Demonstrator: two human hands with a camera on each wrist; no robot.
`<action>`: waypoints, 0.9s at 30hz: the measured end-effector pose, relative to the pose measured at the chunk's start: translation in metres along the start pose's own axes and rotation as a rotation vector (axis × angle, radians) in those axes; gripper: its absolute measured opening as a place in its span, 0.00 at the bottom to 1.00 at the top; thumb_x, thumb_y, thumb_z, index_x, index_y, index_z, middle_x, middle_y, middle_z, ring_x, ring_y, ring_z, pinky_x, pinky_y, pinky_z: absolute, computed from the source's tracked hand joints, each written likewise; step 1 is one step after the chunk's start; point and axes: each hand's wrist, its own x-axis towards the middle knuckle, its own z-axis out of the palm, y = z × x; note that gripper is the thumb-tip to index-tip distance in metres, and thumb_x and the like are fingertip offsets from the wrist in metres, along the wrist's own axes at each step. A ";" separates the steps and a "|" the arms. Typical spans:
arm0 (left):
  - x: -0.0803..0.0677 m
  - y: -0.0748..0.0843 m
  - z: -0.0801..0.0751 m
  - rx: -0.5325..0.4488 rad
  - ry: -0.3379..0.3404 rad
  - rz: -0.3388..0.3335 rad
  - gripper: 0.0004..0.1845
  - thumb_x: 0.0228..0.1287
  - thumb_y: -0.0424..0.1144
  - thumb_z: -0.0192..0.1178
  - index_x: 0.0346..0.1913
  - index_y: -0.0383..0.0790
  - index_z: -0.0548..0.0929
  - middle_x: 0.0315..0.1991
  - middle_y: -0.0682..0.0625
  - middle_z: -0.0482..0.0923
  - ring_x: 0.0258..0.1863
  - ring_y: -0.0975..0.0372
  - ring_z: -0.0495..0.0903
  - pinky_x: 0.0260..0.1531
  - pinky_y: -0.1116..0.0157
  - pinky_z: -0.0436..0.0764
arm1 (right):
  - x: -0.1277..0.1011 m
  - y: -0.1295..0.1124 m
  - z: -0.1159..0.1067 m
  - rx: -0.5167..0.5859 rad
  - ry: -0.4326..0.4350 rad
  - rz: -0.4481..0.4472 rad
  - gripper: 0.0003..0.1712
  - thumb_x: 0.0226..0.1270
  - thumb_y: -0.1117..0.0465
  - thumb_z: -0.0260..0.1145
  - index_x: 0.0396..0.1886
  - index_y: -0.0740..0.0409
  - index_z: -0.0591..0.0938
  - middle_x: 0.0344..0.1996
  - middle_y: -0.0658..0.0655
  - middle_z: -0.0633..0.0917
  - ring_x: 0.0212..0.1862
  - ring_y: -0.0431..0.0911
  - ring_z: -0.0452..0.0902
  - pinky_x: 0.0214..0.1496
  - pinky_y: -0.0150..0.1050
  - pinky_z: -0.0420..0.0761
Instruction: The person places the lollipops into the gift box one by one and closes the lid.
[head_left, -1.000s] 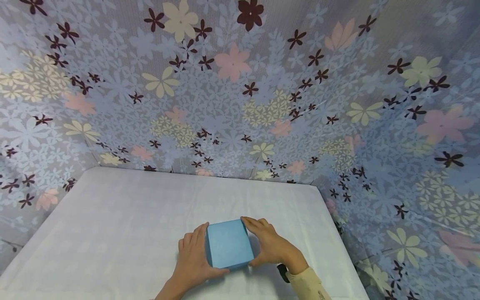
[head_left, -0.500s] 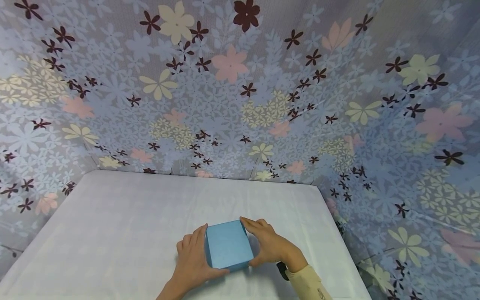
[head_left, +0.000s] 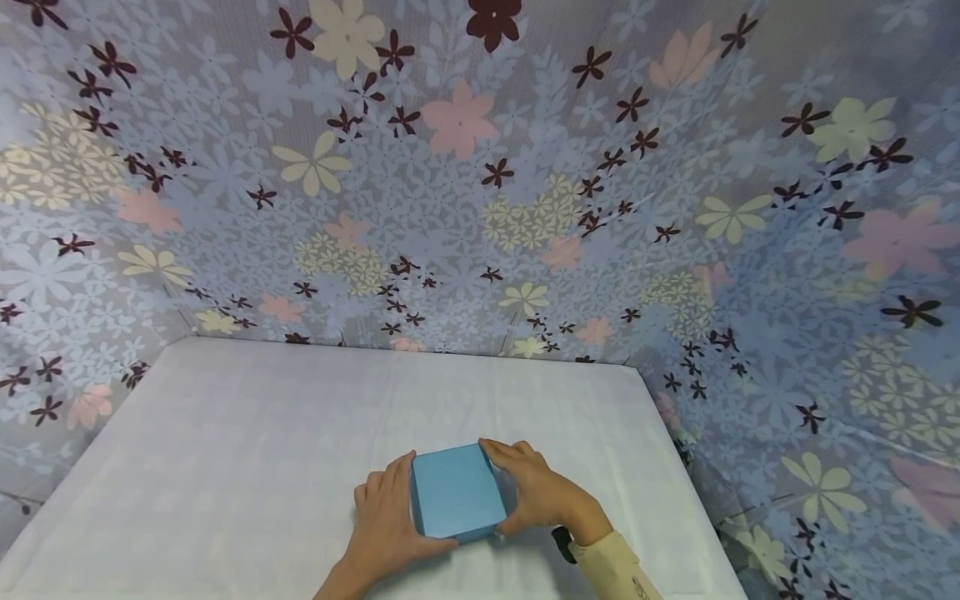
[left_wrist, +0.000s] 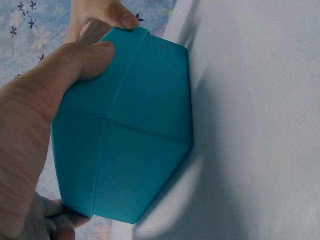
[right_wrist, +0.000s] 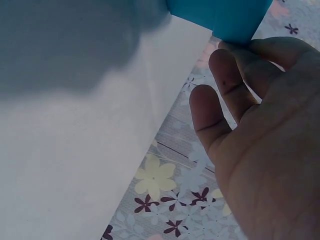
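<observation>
A blue lidded cardboard box [head_left: 459,492] is held between both hands near the front of the white table. My left hand [head_left: 384,517] grips its left side, fingertips at the far left corner and thumb along the near side. In the left wrist view the box [left_wrist: 145,95] shows a lid seam across two faces, with the left thumb on the lid part. My right hand [head_left: 543,492] spans the right side, index finger at the far corner and thumb at the near one. In the right wrist view only a corner of the box [right_wrist: 235,17] shows, above the fingers.
The white-covered table [head_left: 262,433] spreads left and beyond the box, its right edge running close past the right forearm. Flower-patterned fabric [head_left: 450,208] rises behind the table and along both sides. A dark band [head_left: 564,543] sits on the right wrist below a beige sleeve.
</observation>
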 end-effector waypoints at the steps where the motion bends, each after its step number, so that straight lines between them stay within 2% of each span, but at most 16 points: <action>1: -0.001 0.000 0.000 -0.004 -0.006 -0.004 0.73 0.25 0.77 0.74 0.75 0.38 0.61 0.67 0.45 0.69 0.51 0.56 0.65 0.45 0.55 0.60 | -0.001 0.000 0.001 0.006 0.000 0.003 0.72 0.41 0.45 0.85 0.82 0.43 0.51 0.78 0.45 0.60 0.65 0.47 0.61 0.61 0.55 0.71; 7: -0.007 0.000 -0.001 -0.050 -0.054 -0.041 0.74 0.26 0.78 0.73 0.76 0.40 0.58 0.69 0.46 0.67 0.53 0.56 0.65 0.46 0.55 0.61 | -0.005 0.000 0.002 0.064 0.004 0.010 0.72 0.39 0.43 0.86 0.82 0.38 0.53 0.78 0.43 0.60 0.62 0.47 0.62 0.59 0.55 0.73; 11: -0.006 -0.001 -0.002 -0.058 -0.053 -0.046 0.74 0.26 0.78 0.73 0.76 0.40 0.58 0.69 0.46 0.67 0.54 0.55 0.65 0.46 0.55 0.61 | -0.002 0.004 0.002 0.082 -0.016 0.014 0.72 0.39 0.41 0.85 0.81 0.36 0.51 0.78 0.41 0.59 0.62 0.46 0.62 0.60 0.55 0.73; 14: -0.002 -0.003 -0.001 -0.040 -0.035 -0.029 0.73 0.28 0.78 0.72 0.77 0.39 0.58 0.69 0.45 0.68 0.56 0.54 0.66 0.47 0.54 0.62 | 0.003 0.007 0.001 0.108 -0.025 0.018 0.72 0.40 0.42 0.86 0.82 0.36 0.50 0.76 0.45 0.63 0.62 0.47 0.63 0.60 0.54 0.74; 16: 0.000 -0.004 0.002 -0.022 -0.032 -0.017 0.73 0.30 0.79 0.71 0.77 0.38 0.57 0.70 0.45 0.67 0.58 0.53 0.66 0.48 0.52 0.62 | 0.004 0.010 0.001 0.131 -0.031 0.027 0.73 0.41 0.43 0.86 0.82 0.36 0.49 0.74 0.51 0.66 0.63 0.49 0.64 0.59 0.55 0.74; 19: -0.001 -0.005 0.006 0.009 -0.052 0.001 0.75 0.34 0.81 0.67 0.79 0.35 0.51 0.72 0.41 0.65 0.61 0.49 0.65 0.53 0.48 0.62 | 0.003 0.012 0.002 0.193 -0.025 0.055 0.72 0.44 0.44 0.85 0.82 0.35 0.47 0.76 0.55 0.62 0.70 0.54 0.61 0.63 0.61 0.71; 21: -0.004 -0.006 0.008 0.010 -0.063 0.006 0.75 0.41 0.82 0.63 0.80 0.31 0.45 0.75 0.37 0.61 0.65 0.47 0.64 0.55 0.45 0.62 | -0.003 0.012 0.002 0.224 0.042 0.097 0.68 0.51 0.42 0.80 0.82 0.35 0.44 0.80 0.56 0.55 0.75 0.57 0.53 0.69 0.66 0.60; 23: -0.008 -0.008 0.006 0.009 -0.059 0.000 0.74 0.48 0.81 0.59 0.79 0.29 0.39 0.76 0.34 0.57 0.68 0.44 0.61 0.57 0.42 0.60 | -0.010 0.015 0.002 0.164 0.205 0.136 0.62 0.58 0.38 0.74 0.82 0.37 0.44 0.82 0.53 0.48 0.78 0.59 0.47 0.71 0.68 0.50; 25: -0.011 -0.013 -0.001 0.023 -0.035 -0.010 0.69 0.55 0.78 0.56 0.79 0.29 0.38 0.78 0.32 0.51 0.72 0.42 0.58 0.59 0.40 0.57 | -0.021 0.020 0.000 0.012 0.424 0.196 0.56 0.65 0.33 0.65 0.83 0.43 0.47 0.82 0.55 0.47 0.78 0.60 0.45 0.68 0.69 0.46; 27: -0.012 -0.023 -0.013 0.065 -0.002 -0.033 0.62 0.60 0.75 0.54 0.80 0.32 0.44 0.79 0.33 0.48 0.74 0.41 0.56 0.61 0.38 0.54 | -0.035 0.027 -0.003 -0.159 0.635 0.278 0.52 0.68 0.32 0.60 0.82 0.51 0.53 0.81 0.58 0.50 0.78 0.61 0.46 0.64 0.67 0.46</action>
